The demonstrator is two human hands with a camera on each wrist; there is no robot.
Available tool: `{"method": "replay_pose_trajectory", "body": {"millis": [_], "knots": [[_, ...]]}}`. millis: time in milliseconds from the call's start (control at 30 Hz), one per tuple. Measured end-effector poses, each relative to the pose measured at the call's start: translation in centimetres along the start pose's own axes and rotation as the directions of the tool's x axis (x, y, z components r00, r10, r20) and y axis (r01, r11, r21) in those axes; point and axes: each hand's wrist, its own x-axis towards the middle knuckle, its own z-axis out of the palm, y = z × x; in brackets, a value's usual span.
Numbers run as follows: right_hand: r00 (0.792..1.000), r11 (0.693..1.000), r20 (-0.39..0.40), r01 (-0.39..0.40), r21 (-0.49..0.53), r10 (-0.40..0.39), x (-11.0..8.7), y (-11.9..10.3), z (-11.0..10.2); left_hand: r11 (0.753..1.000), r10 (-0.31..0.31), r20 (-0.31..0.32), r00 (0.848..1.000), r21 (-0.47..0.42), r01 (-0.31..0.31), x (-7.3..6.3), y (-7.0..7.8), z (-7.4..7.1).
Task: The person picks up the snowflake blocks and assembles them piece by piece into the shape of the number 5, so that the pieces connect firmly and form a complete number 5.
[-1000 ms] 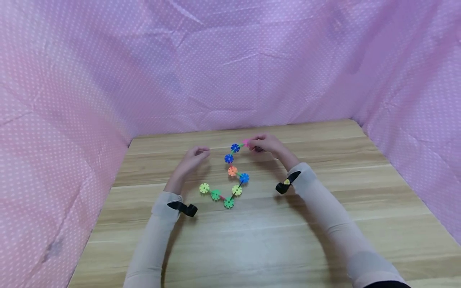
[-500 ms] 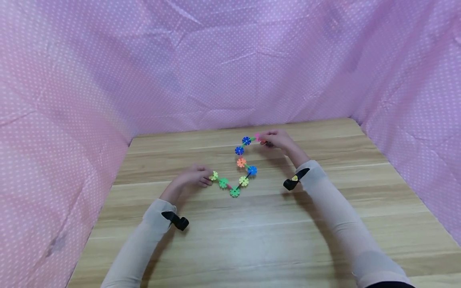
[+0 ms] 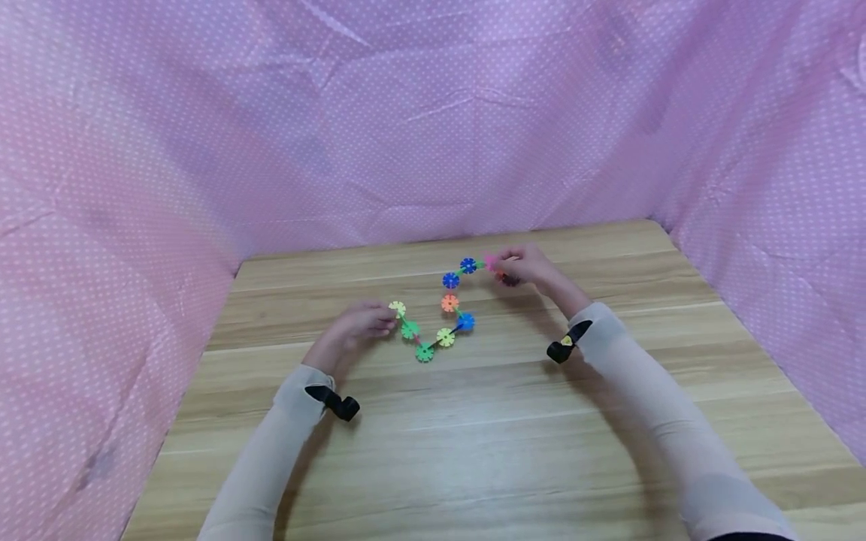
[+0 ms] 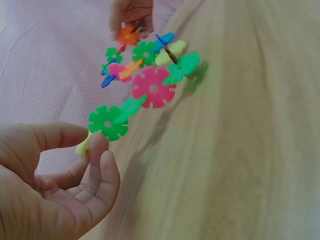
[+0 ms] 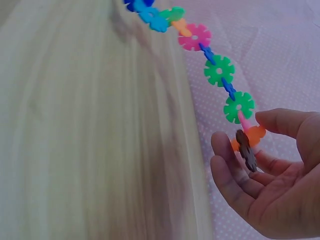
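A chain of interlocking snowflake discs [image 3: 425,352] runs in a bent line between the hands. My left hand [image 3: 361,323] pinches its yellow end disc [image 4: 82,146], which its fingers partly cover in the left wrist view. Beside that sits a green disc [image 4: 107,122], followed by a pink one [image 4: 153,87]. At the far end my right hand [image 3: 531,267] holds the chain between thumb and fingers, around an orange disc [image 5: 256,134]. A brown disc [image 5: 246,151] hangs past it, over the palm side. Shadows apart from the discs show the chain raised off the table.
A wooden table [image 3: 460,451] lies under both hands. Pink dotted cloth [image 3: 433,135] hangs behind it and along both sides. Each wrist wears a black strap with a small camera [image 3: 346,408].
My left hand, apart from the chain at first, came down and took its yellow end, then moved slightly farther back. The right hand shifted rightward, and the chain went with it.
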Motion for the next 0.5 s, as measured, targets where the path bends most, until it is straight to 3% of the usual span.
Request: {"method": "replay_pose_trajectory", "body": {"millis": [133, 333, 500], "knots": [[0.998, 0.999, 0.058, -0.012, -0.05, 0.015, -0.7, 0.3, 0.0, 0.999, -0.01, -0.063, 0.998, -0.049, 0.007, 0.4, 0.3, -0.5], [0.992, 0.998, 0.121, -0.015, -0.057, 0.022, -2.1, 0.8, 0.6, 1.0, -0.013, -0.161, 0.987, -0.022, 0.009, 1.1, 1.4, -1.1], [0.985, 0.999, 0.165, -0.047, 0.023, 0.042, -2.6, 1.3, 1.4, 0.999, -0.033, -0.131, 0.991, -0.035, 0.029, 1.5, 1.9, -1.6]]}}
